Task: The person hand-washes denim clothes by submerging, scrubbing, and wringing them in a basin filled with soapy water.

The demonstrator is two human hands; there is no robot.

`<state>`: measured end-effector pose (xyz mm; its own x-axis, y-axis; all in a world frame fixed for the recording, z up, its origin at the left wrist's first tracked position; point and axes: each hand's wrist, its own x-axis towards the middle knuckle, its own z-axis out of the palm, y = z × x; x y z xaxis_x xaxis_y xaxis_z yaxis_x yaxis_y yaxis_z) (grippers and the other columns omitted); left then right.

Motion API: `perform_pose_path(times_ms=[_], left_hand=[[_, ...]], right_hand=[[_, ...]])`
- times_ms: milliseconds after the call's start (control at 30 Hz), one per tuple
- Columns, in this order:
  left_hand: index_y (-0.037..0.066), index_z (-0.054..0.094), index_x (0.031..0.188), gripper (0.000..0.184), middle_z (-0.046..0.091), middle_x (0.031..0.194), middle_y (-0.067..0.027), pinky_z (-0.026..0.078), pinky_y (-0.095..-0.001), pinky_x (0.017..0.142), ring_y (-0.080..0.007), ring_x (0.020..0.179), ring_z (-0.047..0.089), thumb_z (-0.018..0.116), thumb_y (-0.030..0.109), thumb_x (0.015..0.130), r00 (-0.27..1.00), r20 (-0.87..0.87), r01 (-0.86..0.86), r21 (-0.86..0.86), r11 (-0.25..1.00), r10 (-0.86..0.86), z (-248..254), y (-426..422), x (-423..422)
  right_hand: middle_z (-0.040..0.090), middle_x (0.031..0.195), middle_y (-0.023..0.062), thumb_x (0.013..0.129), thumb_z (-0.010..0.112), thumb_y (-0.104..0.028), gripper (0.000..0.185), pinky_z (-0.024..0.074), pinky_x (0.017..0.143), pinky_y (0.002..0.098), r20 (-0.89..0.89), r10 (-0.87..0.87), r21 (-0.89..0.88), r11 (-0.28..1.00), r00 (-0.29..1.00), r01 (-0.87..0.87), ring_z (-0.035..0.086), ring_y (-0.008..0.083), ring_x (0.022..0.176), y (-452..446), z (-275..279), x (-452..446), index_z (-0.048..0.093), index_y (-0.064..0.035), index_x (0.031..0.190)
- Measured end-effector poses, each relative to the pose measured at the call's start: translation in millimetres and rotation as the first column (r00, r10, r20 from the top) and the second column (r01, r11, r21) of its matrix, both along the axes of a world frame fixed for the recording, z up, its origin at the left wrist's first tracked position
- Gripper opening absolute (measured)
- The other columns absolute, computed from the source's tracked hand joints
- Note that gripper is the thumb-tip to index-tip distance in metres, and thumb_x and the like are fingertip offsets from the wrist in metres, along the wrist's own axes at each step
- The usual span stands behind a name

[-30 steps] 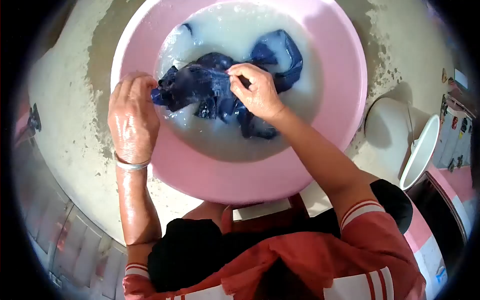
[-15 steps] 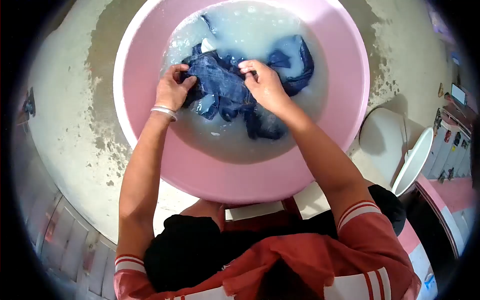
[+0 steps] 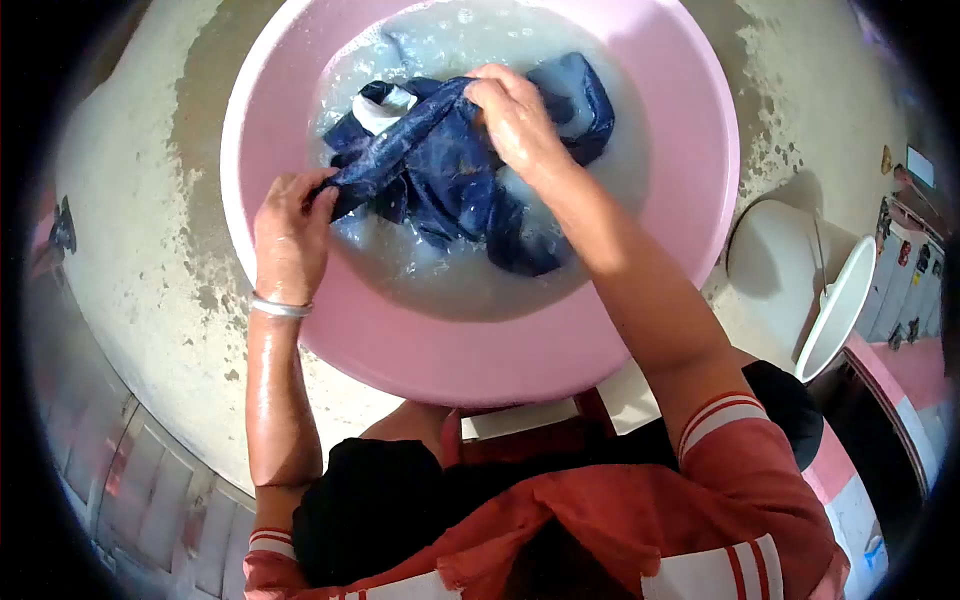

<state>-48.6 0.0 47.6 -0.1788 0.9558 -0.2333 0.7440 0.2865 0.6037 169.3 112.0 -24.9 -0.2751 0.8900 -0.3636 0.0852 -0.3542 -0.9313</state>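
A wet dark-blue denim garment (image 3: 440, 170) lies partly sunk in cloudy water (image 3: 430, 280) inside a large pink basin (image 3: 460, 360). My left hand (image 3: 292, 215), with a pale bangle at the wrist, pinches one end of the denim by the basin's left wall. Closed around another part of the cloth is my right hand (image 3: 512, 110), near the middle of the water. Between the two hands the fabric is stretched in a slanting band above the surface. A white patch (image 3: 382, 108) of cloth shows beside it. Part of the garment is hidden underwater.
To the right of the basin a white bucket (image 3: 790, 260) stands on the concrete floor (image 3: 130, 230), its rim facing right. A red stool (image 3: 530, 440) shows below the basin's near edge. Wet stains mark the floor around the basin.
My left hand has moved left and down, pulling the denim's end with it. My right hand has gone slightly up and now grips the cloth. The white patch is more exposed.
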Motion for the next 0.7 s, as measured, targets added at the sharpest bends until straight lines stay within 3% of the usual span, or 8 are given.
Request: perform_pose_path(times_ms=[100, 167, 267, 367, 500, 567, 633, 700], left_hand=[[-0.002, 0.059, 0.097, 0.017, 0.057, 0.085, -0.0113, 0.047, -0.0340, 0.072, -0.0235, 0.076, 0.058, 0.059, 0.014, 0.090, 0.982, -0.176, 0.088, 0.105, 0.991, -0.069, -20.6, 8.3, -3.0], [-0.001, 0.058, 0.098, 0.019, 0.055, 0.080, -0.0088, 0.045, -0.0335, 0.067, -0.0196, 0.072, 0.054, 0.060, 0.017, 0.090, 0.989, 0.144, -0.055, 0.280, 0.958, 0.015, -28.4, 14.8, -11.3], [0.003, 0.058, 0.089, 0.019, 0.055, 0.076, -0.0019, 0.042, -0.0251, 0.065, -0.0110, 0.069, 0.049, 0.062, 0.021, 0.091, 0.866, 0.455, -0.237, 0.009, 0.972, 0.207, -33.3, 11.1, -19.3], [0.007, 0.058, 0.087, 0.015, 0.058, 0.078, 0.0025, 0.040, -0.0177, 0.065, -0.0062, 0.068, 0.049, 0.064, 0.021, 0.089, 0.774, 0.585, -0.229, -0.096, 0.969, 0.241, -58.3, 3.5, -24.4], [0.006, 0.057, 0.095, 0.007, 0.060, 0.088, -0.0018, 0.045, -0.0236, 0.071, -0.0104, 0.078, 0.056, 0.059, 0.011, 0.090, 0.372, 0.771, -0.395, -0.373, 0.839, 0.518, -72.6, -4.5, -8.4], [0.002, 0.056, 0.113, 0.029, 0.060, 0.105, -0.0089, 0.046, -0.0342, 0.083, -0.0195, 0.096, 0.056, 0.043, 0.002, 0.087, 0.051, 0.792, -0.402, -0.541, 0.739, 0.608, -93.0, -8.5, -7.4], [-0.002, 0.054, 0.114, 0.043, 0.057, 0.113, -0.0168, 0.042, -0.0472, 0.093, -0.0305, 0.107, 0.053, 0.034, 0.019, 0.082, -0.204, 0.693, -0.497, -0.682, 0.537, 0.691, -106.5, -1.5, 5.4], [0.001, 0.056, 0.107, 0.039, 0.062, 0.097, -0.0144, 0.046, -0.0440, 0.089, -0.0301, 0.092, 0.059, 0.037, 0.024, 0.083, -0.347, 0.690, -0.539, -0.701, 0.467, 0.635, -86.1, 16.0, 25.0]], right_hand=[[0.056, 0.074, 0.0082, 0.087, 0.054, -0.033, 0.035, 0.0444, 0.070, 0.0337, 0.107, 0.255, 0.009, 0.966, 0.961, -0.257, 0.051, 0.0168, 0.070, 5.0, -20.7, -2.9, 0.058, 0.0008, 0.095], [0.063, 0.085, 0.0182, 0.081, 0.061, -0.052, 0.053, 0.0462, 0.078, 0.0408, 0.415, 0.391, 0.257, 0.816, 0.821, -0.518, 0.060, 0.0335, 0.080, -4.0, -16.8, 8.2, 0.060, -0.0009, 0.095], [0.064, 0.098, 0.0152, 0.078, 0.070, -0.037, 0.050, 0.0479, 0.077, 0.0354, 0.727, 0.519, 0.192, 0.475, 0.450, -0.859, 0.061, 0.0225, 0.089, -8.1, -21.7, 28.3, 0.059, 0.0036, 0.104], [0.063, 0.089, 0.0067, 0.077, 0.069, -0.019, 0.034, 0.0480, 0.068, 0.0275, 0.132, 0.418, -0.125, 0.907, 0.899, -0.403, 0.058, 0.0115, 0.077, -14.5, -59.7, 31.3, 0.060, 0.0036, 0.101], [0.060, 0.075, 0.0040, 0.072, 0.063, -0.011, 0.036, 0.0465, 0.063, 0.0272, -0.064, -0.072, -0.195, 0.979, 0.995, 0.058, 0.056, 0.0115, 0.070, -12.6, -52.5, -7.6, 0.056, 0.0062, 0.102], [0.064, 0.078, 0.0100, 0.072, 0.062, -0.015, 0.033, 0.0488, 0.066, 0.0320, -0.001, -0.089, -0.198, 0.976, 0.996, 0.087, 0.061, 0.0190, 0.071, -14.6, -57.0, -25.3, 0.055, 0.0033, 0.099], [0.065, 0.082, 0.0188, 0.073, 0.062, -0.020, 0.032, 0.0497, 0.069, 0.0389, 0.283, -0.117, 0.279, 0.960, 0.952, 0.035, 0.063, 0.0308, 0.071, -26.1, -41.5, -46.7, 0.054, -0.0004, 0.098], [0.063, 0.082, 0.0217, 0.073, 0.062, -0.023, 0.028, 0.0490, 0.069, 0.0440, 0.295, -0.037, 0.327, 0.943, 0.955, -0.065, 0.062, 0.0365, 0.073, -48.1, 22.2, -64.4, 0.057, -0.0035, 0.093]])
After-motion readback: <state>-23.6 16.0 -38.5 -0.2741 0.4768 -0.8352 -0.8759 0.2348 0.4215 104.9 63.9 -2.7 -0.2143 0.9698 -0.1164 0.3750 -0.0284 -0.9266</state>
